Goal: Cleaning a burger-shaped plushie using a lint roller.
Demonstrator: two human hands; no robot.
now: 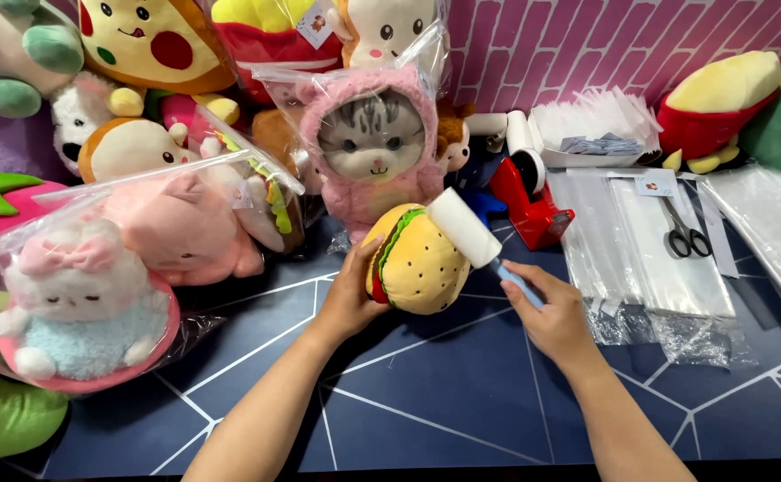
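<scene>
A burger plush [415, 259] sits at the centre of the dark table [426, 402], held upright on its edge. The left hand [352, 290] cups it from nine o'clock, fingers wrapped round its back. The right hand [551, 312], at three o'clock of the plush, grips the blue handle of one lint roller [466, 230], whose white drum rests on the plush's top at one o'clock. Both forearms come in from six o'clock, angled toward each other. At twelve o'clock stands one bagged cat plush [372, 147]. At two o'clock are one red tape dispenser [528, 210] and one pair of scissors [683, 234] on clear bags [649, 259].
</scene>
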